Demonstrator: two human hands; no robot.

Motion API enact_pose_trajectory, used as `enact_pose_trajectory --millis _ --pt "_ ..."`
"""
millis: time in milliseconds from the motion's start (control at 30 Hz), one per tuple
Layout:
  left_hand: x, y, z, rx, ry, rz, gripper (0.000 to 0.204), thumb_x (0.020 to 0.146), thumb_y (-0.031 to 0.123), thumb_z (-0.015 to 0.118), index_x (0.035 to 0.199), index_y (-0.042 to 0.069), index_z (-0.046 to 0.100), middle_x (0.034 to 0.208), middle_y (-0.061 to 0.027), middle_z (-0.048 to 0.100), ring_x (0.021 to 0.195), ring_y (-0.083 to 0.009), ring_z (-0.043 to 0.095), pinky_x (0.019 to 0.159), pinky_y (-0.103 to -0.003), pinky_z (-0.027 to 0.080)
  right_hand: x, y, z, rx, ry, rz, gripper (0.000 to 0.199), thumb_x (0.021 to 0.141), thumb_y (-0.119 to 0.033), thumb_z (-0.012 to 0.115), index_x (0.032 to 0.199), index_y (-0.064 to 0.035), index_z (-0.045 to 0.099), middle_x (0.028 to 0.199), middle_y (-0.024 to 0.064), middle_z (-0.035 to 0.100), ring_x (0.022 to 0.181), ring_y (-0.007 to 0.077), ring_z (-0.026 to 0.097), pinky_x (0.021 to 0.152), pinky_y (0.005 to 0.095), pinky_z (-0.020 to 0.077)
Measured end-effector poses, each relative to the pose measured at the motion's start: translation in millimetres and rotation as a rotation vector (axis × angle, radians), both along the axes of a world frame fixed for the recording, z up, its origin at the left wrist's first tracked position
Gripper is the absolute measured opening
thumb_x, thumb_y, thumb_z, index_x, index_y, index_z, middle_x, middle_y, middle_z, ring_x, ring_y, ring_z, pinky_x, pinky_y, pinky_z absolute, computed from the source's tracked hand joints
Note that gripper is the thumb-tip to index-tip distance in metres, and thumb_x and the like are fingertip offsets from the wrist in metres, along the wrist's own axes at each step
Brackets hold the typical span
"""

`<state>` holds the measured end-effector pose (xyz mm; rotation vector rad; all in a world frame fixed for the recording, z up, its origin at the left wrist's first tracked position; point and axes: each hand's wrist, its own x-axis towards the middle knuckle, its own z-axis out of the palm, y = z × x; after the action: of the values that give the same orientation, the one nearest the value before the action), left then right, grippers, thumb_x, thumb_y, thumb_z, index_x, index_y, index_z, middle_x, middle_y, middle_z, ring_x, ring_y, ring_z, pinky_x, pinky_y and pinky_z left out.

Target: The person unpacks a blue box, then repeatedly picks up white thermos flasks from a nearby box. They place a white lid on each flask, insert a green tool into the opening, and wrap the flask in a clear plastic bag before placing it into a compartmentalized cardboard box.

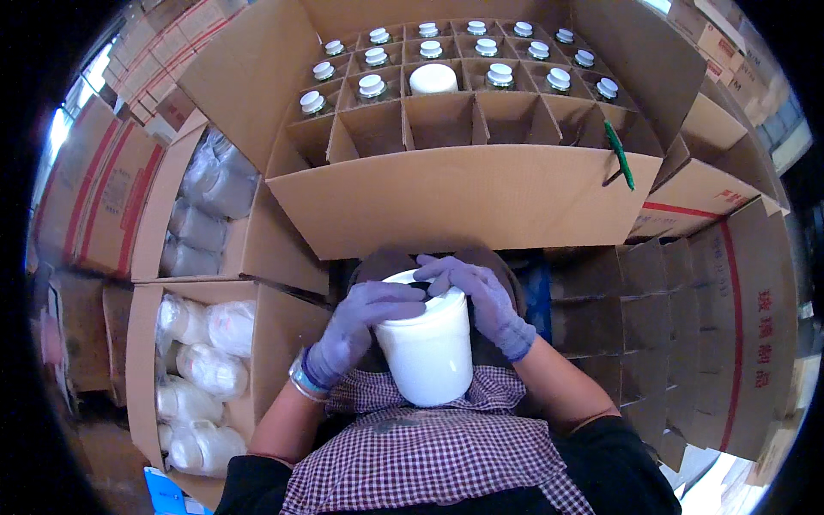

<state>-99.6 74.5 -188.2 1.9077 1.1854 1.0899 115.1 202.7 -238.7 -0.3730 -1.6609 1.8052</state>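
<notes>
The left hand (367, 316) and right hand (481, 299) grasp a white jar (429, 360) around its top, at the lap. The far divided box (463, 196) holds capped bottles (372, 86); the near left box (287, 352), wrapped white containers (212, 372).

White jar (429, 360), centre, between gloved left hand (365, 316) and right hand (479, 296); divided carton (463, 197) of bottles (372, 87), upper centre.

Ctr is fairly bright, w/ the white container (429, 360) reading v. bright. Strong glare flares at far upper L, beside stacked cartons (107, 193); another blown-out spot sits lower R. Divider compartments (588, 322) at R lie in shadow. Fisheye bends straight edges, corners go blk, rim detail turns soft; bottle caps (372, 85) look fairly sharp.
</notes>
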Motion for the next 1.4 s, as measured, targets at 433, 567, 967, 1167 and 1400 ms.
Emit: enact_pose_trajectory --millis 433,567,967,1167,1400 --pt "-64.9 26.9 -118.4 -0.120 0.586 0.793 0.034 0.097 0.034 0.055 0.119 0.011 0.068 0.117 -0.0135 0.065 0.110 -0.0335 0.061 0.100 -0.050 0.043 14.2 -12.4 83.3 0.525 -0.127 -0.227 0.036 0.099 -0.017 0.050 0.126 0.0020 0.064 0.134 0.0212 0.060 0.126 0.0336 0.055 0.109 0.0408 0.0406" --pt "-48.4 52.4 -111.2 0.075 0.445 0.751 0.030 0.093 0.029 0.062 0.116 0.009 0.067 0.121 -0.0163 0.061 0.109 -0.0365 0.060 0.092 -0.047 0.049 13.8 11.8 84.7 0.700 -0.182 -0.101 0.036 0.089 -0.014 0.059 0.122 -0.0045 0.068 0.119 0.0207 0.066 0.113 0.0370 0.061 0.101 0.0427 0.0470" --pt "46.6 -24.3 -30.2 -0.122 -0.212 0.066 0.041 0.099 0.028 0.057 0.131 0.002 0.058 0.131 -0.0150 0.061 0.119 -0.0265 0.060 0.103 -0.039 0.048 10.8 -74.3 170.2 1.019 -0.236 0.441 0.052 0.076 -0.033 0.073 0.122 -0.0107 0.063 0.121 0.0185 0.062 0.116 0.0352 0.060 0.102 0.0475 0.0464" --pt "90.6 -94.5 -16.5 -0.348 -0.220 0.207 0.100 0.082 0.030 0.082 0.157 -0.001 0.023 0.146 -0.0145 0.053 0.128 -0.0233 0.054 0.110 -0.037 0.040 42.2 -9.7 86.1 0.716 -0.657 0.006 0.044 0.098 -0.030 0.055 0.133 -0.0045 0.058 0.129 0.0237 0.060 0.121 0.0362 0.057 0.107 0.0407 0.0439" --pt "63.1 -83.2 -9.8 -0.562 -0.233 0.296 0.082 0.074 0.021 0.085 0.145 0.001 0.048 0.128 -0.0123 0.066 0.116 -0.0201 0.063 0.104 -0.037 0.049 39.4 -52.9 97.9 0.995 -0.342 0.159 0.048 0.095 -0.031 0.063 0.135 -0.0052 0.055 0.132 0.0197 0.060 0.127 0.0336 0.055 0.110 0.0411 0.0407"
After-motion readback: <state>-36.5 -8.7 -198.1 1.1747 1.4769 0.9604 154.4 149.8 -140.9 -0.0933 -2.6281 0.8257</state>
